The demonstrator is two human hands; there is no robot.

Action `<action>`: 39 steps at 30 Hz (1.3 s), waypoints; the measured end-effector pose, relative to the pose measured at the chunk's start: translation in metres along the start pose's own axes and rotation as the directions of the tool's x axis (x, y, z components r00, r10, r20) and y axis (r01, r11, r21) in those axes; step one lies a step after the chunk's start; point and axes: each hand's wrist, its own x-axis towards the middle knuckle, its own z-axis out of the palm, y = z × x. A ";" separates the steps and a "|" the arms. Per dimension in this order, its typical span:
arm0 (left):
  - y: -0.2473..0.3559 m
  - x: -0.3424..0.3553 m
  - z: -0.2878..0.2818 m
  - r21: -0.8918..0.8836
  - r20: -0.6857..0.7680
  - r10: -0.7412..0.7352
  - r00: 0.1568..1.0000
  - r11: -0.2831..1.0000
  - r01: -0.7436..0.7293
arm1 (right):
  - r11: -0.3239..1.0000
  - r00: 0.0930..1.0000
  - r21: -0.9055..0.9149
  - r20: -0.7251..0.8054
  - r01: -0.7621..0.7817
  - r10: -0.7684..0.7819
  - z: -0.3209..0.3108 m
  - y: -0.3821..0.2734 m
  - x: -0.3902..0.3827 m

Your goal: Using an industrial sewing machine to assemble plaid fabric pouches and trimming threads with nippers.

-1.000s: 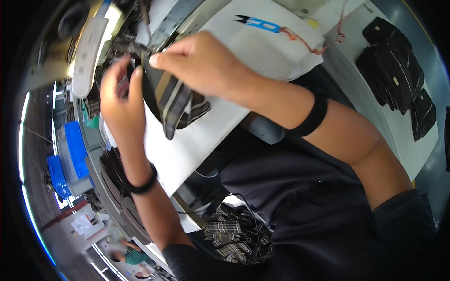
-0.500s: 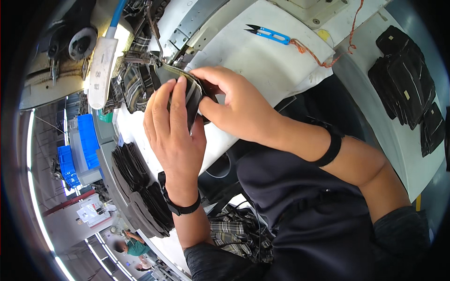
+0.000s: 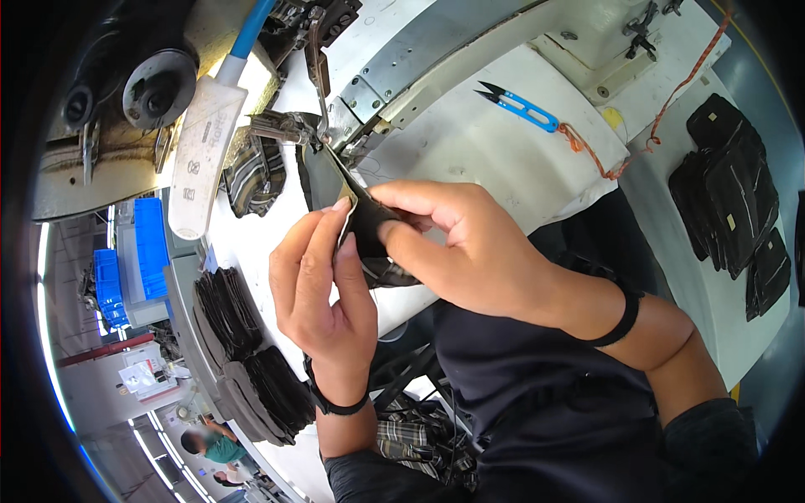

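A dark fabric piece (image 3: 366, 225) with a pale olive edge stretches from the sewing machine's presser foot (image 3: 322, 138) toward me. My left hand (image 3: 329, 289) pinches its near left edge between thumb and fingers. My right hand (image 3: 474, 243) grips the right side, thumb and forefinger closed on the dark cloth. Between the hands the layers stand slightly apart, like a fold. Below my fingers a bit of plaid cloth shows, partly hidden. More plaid fabric (image 3: 251, 178) lies left of the presser foot.
Blue thread snips (image 3: 524, 111) on an orange cord lie on the white machine bed. Stacks of dark cloth pieces (image 3: 267, 394) sit at the left; another dark stack (image 3: 728, 189) lies at the right. Plaid cloth (image 3: 411, 440) hangs below my arms. A person (image 3: 220, 444) is in the background.
The view has shifted, so the machine and snips sit lower and further right. My left fingers went from lying over the striped cloth to pinching its edge, and the layers have parted.
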 end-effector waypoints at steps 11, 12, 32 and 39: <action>-0.003 0.006 0.000 0.162 -0.024 0.152 0.988 0.976 -0.146 | 0.975 0.992 0.211 -0.113 0.072 -0.048 0.015 0.006 0.000; -0.004 0.007 0.001 0.171 -0.032 0.155 0.987 0.974 -0.148 | 0.965 0.993 0.252 -0.110 0.067 -0.040 0.014 0.006 0.001; -0.040 0.029 0.014 0.068 -0.074 0.230 0.970 0.972 -0.225 | 0.941 0.988 0.319 -0.138 0.113 -0.072 0.011 0.020 0.036; -0.032 0.025 0.012 -0.170 -0.046 -0.112 0.993 0.980 0.102 | 0.981 0.944 0.081 -0.295 0.177 -0.145 0.024 0.020 0.028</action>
